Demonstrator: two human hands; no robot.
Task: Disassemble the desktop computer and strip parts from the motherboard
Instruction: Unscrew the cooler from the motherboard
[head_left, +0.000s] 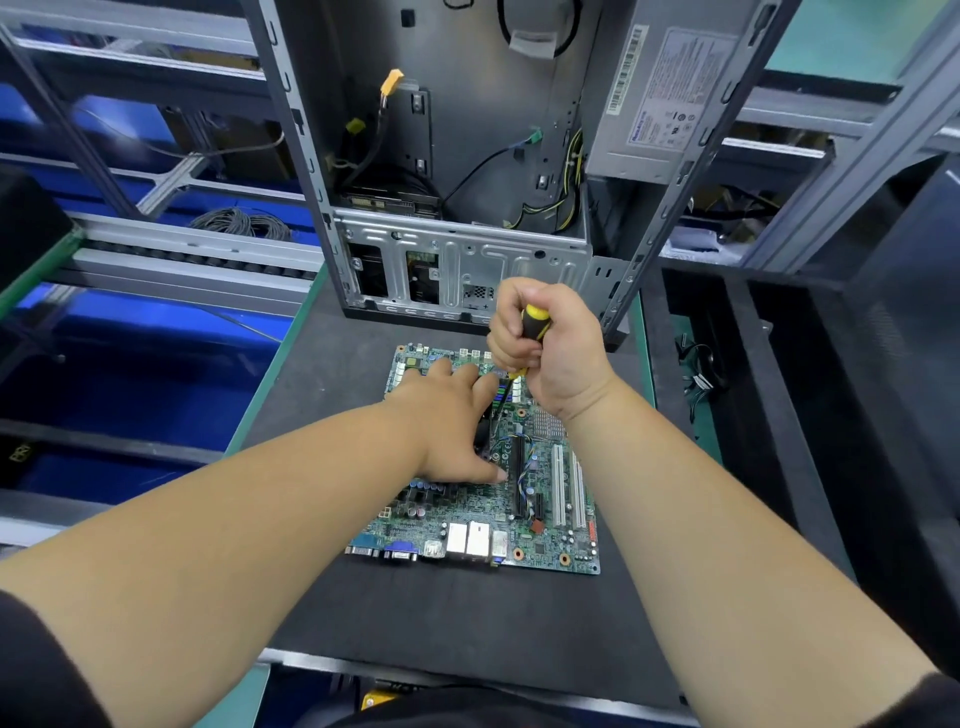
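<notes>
My right hand (545, 348) fingers wrap the screwdriver (535, 325), tip down just past my left hand (447, 421) fingertips. Left lies flat, fingers straight, pinning the motherboard (550, 540) on the worktop (467, 623). Keep driver upright w/ firm downward push so bit won't slip; can't see the screw.

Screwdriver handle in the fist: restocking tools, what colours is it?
Yellow and black handle, head view.

The motherboard (483, 499) lies flat on the tabletop (467, 618); behind it stands the open computer case (457, 156), with the power supply (665, 98) in its right side
</notes>
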